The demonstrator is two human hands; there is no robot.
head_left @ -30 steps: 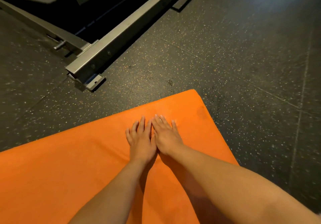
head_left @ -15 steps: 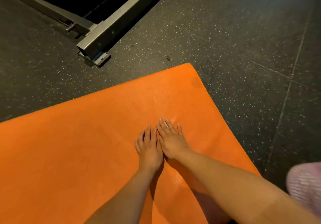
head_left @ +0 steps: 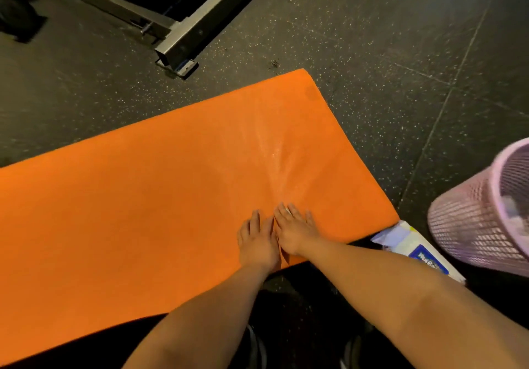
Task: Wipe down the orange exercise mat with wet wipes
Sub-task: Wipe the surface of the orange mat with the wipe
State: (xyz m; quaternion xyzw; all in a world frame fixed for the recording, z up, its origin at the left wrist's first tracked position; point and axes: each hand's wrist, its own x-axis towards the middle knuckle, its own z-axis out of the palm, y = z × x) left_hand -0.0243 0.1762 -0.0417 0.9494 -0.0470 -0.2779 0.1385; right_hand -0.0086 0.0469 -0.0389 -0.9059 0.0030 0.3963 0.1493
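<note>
At the near edge of the orange exercise mat [head_left: 143, 197], the left hand [head_left: 256, 239] and right hand [head_left: 294, 231] lie flat and touching, fingers straight. They are probably pressing a wet wipe [head_left: 287, 211] together for even pressure, though only a white sliver of it shows. The wet wipes pack [head_left: 415, 250] sits at the mat's near right corner, handy, with a pink mesh basket [head_left: 481, 219] beside it. A wet sheen fans across the mat beyond the hands, and a metal frame [head_left: 183, 39] stands past its far edge.

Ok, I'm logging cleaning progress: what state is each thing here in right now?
left hand, flat, pressing the mat
right hand, flat, pressing mat beside left
mat, lying flat, wet sheen ahead of the fingers
wipes pack, lying by mat's corner
basket, holding something white
</note>
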